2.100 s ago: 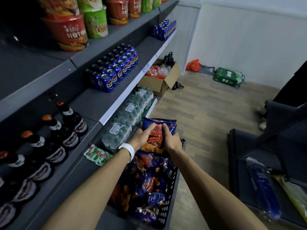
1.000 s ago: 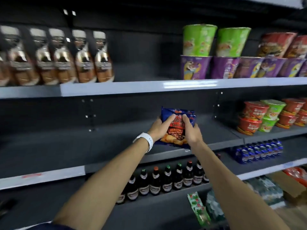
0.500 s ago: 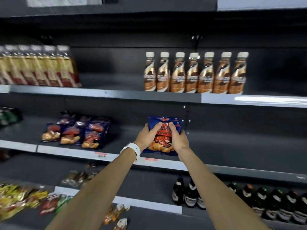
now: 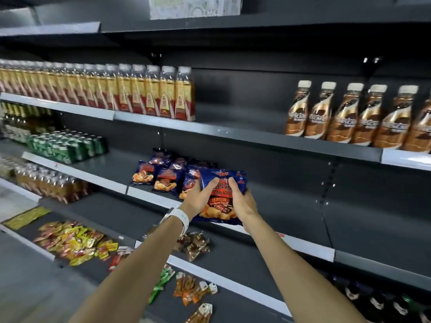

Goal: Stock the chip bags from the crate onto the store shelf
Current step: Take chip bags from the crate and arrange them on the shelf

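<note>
- The store shelf [image 4: 303, 203] filled mid-frame; within half a second the view had swung left, bringing the stocked chip bags [image 4: 163, 178] close.
- The held chip bag [image 4: 219, 201] sat just right of that row, nearly home.
- Left hand [image 4: 198, 198] and right hand [image 4: 242, 201] gripped its sides.

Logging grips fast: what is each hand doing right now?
Left hand: grips the left side of the blue chip bag.
Right hand: grips the same bag's right side.
</note>
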Demonstrator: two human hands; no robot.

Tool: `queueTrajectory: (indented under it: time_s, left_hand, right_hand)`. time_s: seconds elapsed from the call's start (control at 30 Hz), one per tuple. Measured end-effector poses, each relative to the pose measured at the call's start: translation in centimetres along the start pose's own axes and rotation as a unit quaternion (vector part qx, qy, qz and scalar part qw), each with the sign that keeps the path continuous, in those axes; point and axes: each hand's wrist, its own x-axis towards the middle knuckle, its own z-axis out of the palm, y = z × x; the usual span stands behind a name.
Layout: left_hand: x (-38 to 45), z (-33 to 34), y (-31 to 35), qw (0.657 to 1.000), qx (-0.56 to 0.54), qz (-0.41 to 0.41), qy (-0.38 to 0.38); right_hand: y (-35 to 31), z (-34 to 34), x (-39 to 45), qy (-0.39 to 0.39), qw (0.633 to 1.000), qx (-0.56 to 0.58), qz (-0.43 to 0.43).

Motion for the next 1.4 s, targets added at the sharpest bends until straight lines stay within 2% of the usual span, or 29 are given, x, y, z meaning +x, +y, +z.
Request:
queueTrajectory:
  time_s: [0.27, 0.6, 0.77, 1.07, 1.23, 1.4]
  left_hand:
    - [6.2, -2.2, -2.6, 1.0, 0.007, -0.008, -0.009]
    - [15.9, -2.0, -2.6, 0.996, 0.072, -0.021, -0.038]
    - [18.7, -2.2, -3.5, 0.997, 0.053, -0.025, -0.046]
    - [22.7, -2.6, -3.3, 0.995, 0.008, 0.021, -0.098]
    - [24.8, -3.5, -3.9, 0.979, 0.006, 0.047, -0.196]
    - [26.8, -3.3, -3.1, 0.963, 0.067, 0.08, -0.248]
  right_hand:
    - [0.3, 4.0, 4.3, 0.02, 0.999, 0.009, -0.024]
    - [0.9, 5.8, 13.6, -0.028, 0.997, 0.053, -0.048]
    - [1.4, 6.7, 15.9, -0.043, 0.995, 0.051, -0.071]
    - [1.3, 8.3, 18.3, 0.045, 0.993, 0.105, -0.042]
    - [0.5, 8.7, 18.8, 0.089, 0.991, 0.095, -0.032]
    - [-0.1, 8.4, 19.5, 0.139, 0.984, 0.104, -0.034]
